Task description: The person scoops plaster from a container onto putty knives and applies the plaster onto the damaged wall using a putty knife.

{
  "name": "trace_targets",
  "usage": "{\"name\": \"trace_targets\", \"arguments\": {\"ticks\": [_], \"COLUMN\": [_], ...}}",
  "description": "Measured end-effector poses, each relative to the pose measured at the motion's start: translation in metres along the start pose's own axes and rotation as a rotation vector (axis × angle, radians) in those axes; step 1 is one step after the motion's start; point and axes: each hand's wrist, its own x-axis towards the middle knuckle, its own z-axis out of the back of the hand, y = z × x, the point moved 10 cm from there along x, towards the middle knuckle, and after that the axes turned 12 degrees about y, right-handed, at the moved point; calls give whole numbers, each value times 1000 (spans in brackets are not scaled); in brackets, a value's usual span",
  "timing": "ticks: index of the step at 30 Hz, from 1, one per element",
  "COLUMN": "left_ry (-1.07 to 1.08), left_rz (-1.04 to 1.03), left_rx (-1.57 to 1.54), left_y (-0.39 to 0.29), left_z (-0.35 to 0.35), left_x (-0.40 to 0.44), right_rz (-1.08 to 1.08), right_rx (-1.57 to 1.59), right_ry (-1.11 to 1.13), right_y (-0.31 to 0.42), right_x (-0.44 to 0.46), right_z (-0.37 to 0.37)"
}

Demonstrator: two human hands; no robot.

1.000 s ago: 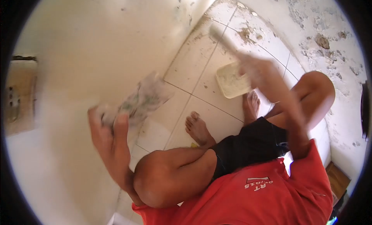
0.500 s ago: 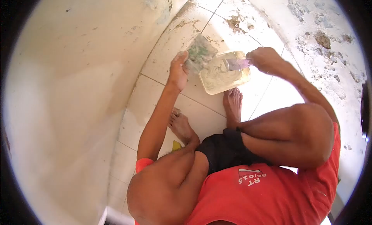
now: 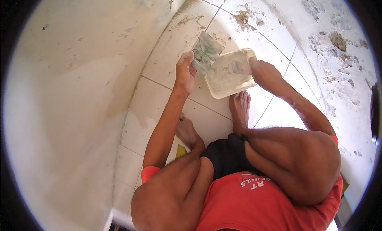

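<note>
My left hand (image 3: 185,74) grips the near-left edge of a flat rectangular plate (image 3: 207,52), smeared grey and green. The plate is tilted at the left rim of a pale yellow plastic tub (image 3: 213,92). Whitish paste (image 3: 225,74) coats the inside of that tub. In my right hand (image 3: 266,75), closed at the tub's right side, is a putty knife (image 3: 241,68). Its blade lies over the paste and is slightly blurred; my fingers hide the handle.
Bare feet (image 3: 240,107) rest on white floor tiles (image 3: 203,111), one just below the tub. A cream wall (image 3: 79,92) rises on the left. The rough wall (image 3: 338,68) at right has chipped patches. Crumbs of debris (image 3: 242,20) lie beyond the tub. Something yellow-green (image 3: 181,151) is beside the left foot.
My right hand has moved a little left and down, carrying the putty knife further into the tub. The purple handle, visible before, is now covered. My left hand keeps the plate in nearly the same place.
</note>
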Motion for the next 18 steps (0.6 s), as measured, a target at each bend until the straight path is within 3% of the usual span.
{"name": "trace_targets", "arguments": {"ticks": [6, 18], "left_ry": [-15, -33], "left_rz": [-6, 18], "left_rx": [-6, -12], "left_y": [-4, 0], "left_z": [-1, -2], "left_x": [-6, -12], "right_rz": [14, 201], "right_rx": [203, 301], "right_ry": [-2, -79], "right_y": [4, 54], "right_x": [0, 31], "right_z": [-4, -23]}}
